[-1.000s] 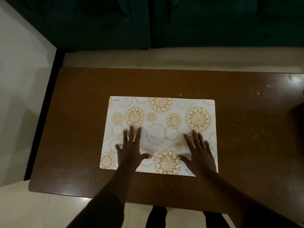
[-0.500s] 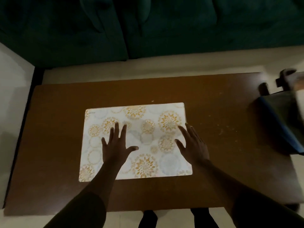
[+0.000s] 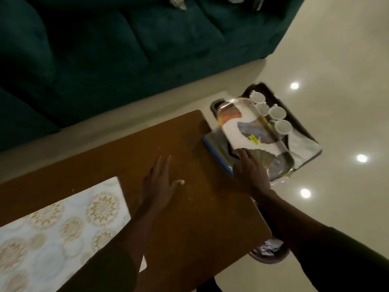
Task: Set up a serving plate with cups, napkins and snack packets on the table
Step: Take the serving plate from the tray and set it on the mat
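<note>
Napkin pack [image 3: 248,131]: plastic-wrapped, feather print; right hand [image 3: 250,171] touching, grip unclear; left hand [image 3: 157,184] spread.

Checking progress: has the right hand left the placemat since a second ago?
Yes. The right hand went rightward off the placemat to the wrapped plate beyond the table.

You've left the mat [image 3: 52,228] — your left hand [image 3: 160,186] is now over bare table [image 3: 200,207]. Your right hand [image 3: 250,171] touches the wrapped plate [image 3: 244,127].
</note>
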Demonstrator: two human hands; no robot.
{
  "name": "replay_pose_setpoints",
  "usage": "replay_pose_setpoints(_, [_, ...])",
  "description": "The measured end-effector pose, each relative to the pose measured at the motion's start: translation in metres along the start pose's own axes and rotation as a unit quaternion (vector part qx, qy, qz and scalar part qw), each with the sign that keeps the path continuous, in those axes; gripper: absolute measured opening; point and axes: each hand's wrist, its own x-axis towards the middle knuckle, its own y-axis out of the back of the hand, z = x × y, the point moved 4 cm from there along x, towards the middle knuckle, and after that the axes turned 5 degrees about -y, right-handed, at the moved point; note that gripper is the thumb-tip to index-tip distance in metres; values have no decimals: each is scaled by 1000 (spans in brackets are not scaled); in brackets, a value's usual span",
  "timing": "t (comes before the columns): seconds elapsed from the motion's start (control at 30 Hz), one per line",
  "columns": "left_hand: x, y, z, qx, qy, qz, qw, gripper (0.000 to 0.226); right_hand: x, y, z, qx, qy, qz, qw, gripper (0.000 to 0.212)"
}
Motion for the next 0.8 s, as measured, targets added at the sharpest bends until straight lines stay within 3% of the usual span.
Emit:
replay_pose_setpoints(0.1, [30,-15,53,-117,30,0,993,86,16,23,47,28,-55,56,997,41])
replay_pose_setpoints(0.2, [60,-27,98,-259,77,10,963,76,26,35,98,52,-167,107,979,38])
replay_pose_setpoints(0.3, [90,-36,136,-359,117,13,926,61,25,25,143,103,-288,74,949,44])
replay_pose_setpoints(0.37, [109,-42,158,-414,135,12,900,57,23,11,164,127,-325,30,937,49])
replay_pose_setpoints(0.57, [152,-49,178,-448,171,41,876,39,27,-19,184,187,-384,12,904,51])
replay_pose_setpoints(0.7, [160,-51,177,-436,172,54,882,42,23,-22,192,247,-423,37,871,54])
replay_pose_setpoints(0.8, [155,-51,173,-457,164,63,872,43,18,-19,190,240,-436,57,866,59])
